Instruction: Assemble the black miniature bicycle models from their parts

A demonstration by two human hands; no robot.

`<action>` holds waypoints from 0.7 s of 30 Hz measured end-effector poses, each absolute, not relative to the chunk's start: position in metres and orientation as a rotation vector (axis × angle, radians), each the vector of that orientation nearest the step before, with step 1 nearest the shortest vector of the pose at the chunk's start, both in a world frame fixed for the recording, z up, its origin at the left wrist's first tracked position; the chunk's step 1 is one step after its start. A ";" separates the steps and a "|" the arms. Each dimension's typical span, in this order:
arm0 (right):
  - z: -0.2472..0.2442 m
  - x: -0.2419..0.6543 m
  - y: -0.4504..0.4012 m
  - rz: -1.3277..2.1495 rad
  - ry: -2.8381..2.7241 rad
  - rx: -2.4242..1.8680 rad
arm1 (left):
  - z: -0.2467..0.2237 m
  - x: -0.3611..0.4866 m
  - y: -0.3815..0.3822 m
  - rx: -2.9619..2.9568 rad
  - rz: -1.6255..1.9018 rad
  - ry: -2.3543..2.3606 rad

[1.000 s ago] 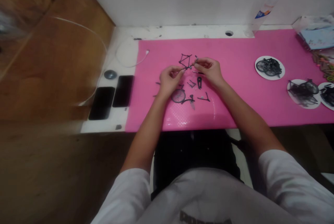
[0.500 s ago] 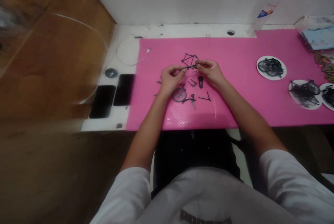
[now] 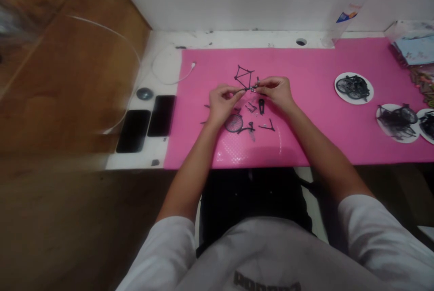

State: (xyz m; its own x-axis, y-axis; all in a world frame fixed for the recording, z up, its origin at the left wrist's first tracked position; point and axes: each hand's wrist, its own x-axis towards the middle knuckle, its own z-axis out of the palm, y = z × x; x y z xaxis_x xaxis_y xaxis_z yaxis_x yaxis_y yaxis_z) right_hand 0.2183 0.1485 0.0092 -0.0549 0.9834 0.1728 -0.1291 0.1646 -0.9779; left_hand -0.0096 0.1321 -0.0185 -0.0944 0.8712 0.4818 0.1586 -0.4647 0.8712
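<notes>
Between my two hands is a small black model bicycle frame (image 3: 243, 75), raised over the pink mat (image 3: 298, 69). My left hand (image 3: 223, 101) pinches its near end between thumb and fingertips. With closed fingertips my right hand (image 3: 277, 92) grips a small dark part (image 3: 256, 86) against that same end; its exact kind is too small to tell. Below the hands lie a spoked toy wheel (image 3: 233, 123), a black oblong piece (image 3: 261, 106), an L-shaped dark part (image 3: 267, 125) and several other thin parts, some partly hidden by my left hand.
White plates with black bicycle parts (image 3: 354, 88) lie at the right. Two phones (image 3: 161, 116), a round dark object (image 3: 144, 94) and a white cable (image 3: 176, 82) are at the left. A clear bottle (image 3: 352, 8) stands at the back, left of a box (image 3: 413, 49).
The model frame has tipped slightly, its far end swinging a little to the left. My right hand has turned slightly and moved a bit to the right.
</notes>
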 end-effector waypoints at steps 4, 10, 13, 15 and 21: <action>0.004 0.216 0.149 1.167 -1.235 -0.996 | -0.024 -0.010 0.133 1.645 1.614 1.136; -0.003 0.217 0.156 1.062 -1.333 -1.009 | -0.021 -0.007 0.131 1.742 1.648 1.196; -0.001 0.219 0.158 0.808 -1.458 -1.049 | -0.020 -0.004 0.130 1.701 1.615 1.219; 0.001 0.219 0.155 0.659 -1.525 -1.057 | -0.023 -0.002 0.132 1.625 1.577 1.174; 0.005 0.211 0.140 0.517 -1.657 -1.013 | -0.034 0.001 0.139 1.306 1.323 0.971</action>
State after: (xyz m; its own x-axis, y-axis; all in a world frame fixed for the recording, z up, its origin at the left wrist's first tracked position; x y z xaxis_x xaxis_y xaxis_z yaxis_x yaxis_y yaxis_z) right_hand 0.2112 0.1396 0.0054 -0.0630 0.8250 0.5617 0.3596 0.5438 -0.7583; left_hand 0.0008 0.1392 -0.0336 0.0799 0.9785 0.1900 -0.1117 -0.1806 0.9772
